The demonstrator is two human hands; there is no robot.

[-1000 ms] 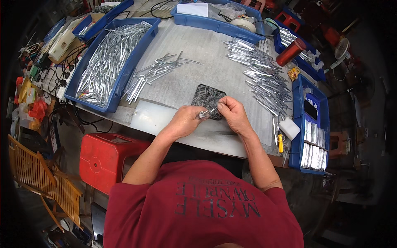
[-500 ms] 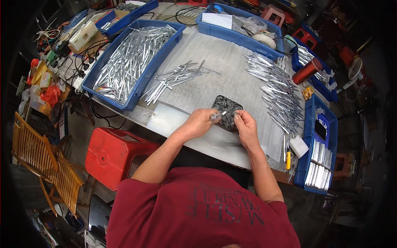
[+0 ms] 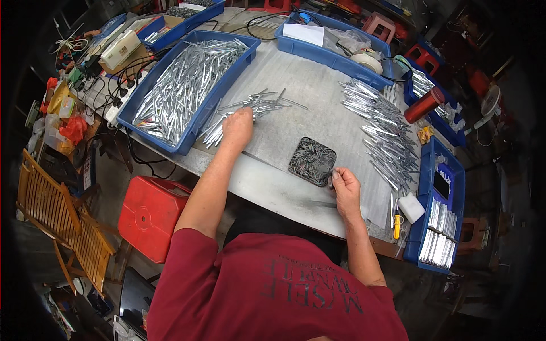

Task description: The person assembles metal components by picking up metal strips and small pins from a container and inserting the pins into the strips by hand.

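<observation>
My left hand point(image 3: 238, 126) is at the small loose pile of silvery metal rods point(image 3: 259, 104) on the table, its fingers curled and pointing away from me. What they hold, if anything, is hidden behind the hand. A small black square tray point(image 3: 332, 177) full of small dark metal pieces point(image 3: 313, 157) lies on the table in front of me. Beside its near right corner my right hand point(image 3: 347, 190) is closed, thumb and fingertips pinched together. Anything in that pinch is too small to name.
A blue bin point(image 3: 192, 133) heaped with metal rods stands at left. On the right lie overlapping rows of rods point(image 3: 384, 131), with a yellow-handled screwdriver point(image 3: 397, 226), a white block point(image 3: 411, 207) and another blue bin point(image 3: 424, 219). A red stool point(image 3: 149, 216) stands below the table's left edge.
My left hand has moved from above the black tray, away and to the left, to the loose rods. My right hand has shifted slightly toward me, off the tray's edge.
</observation>
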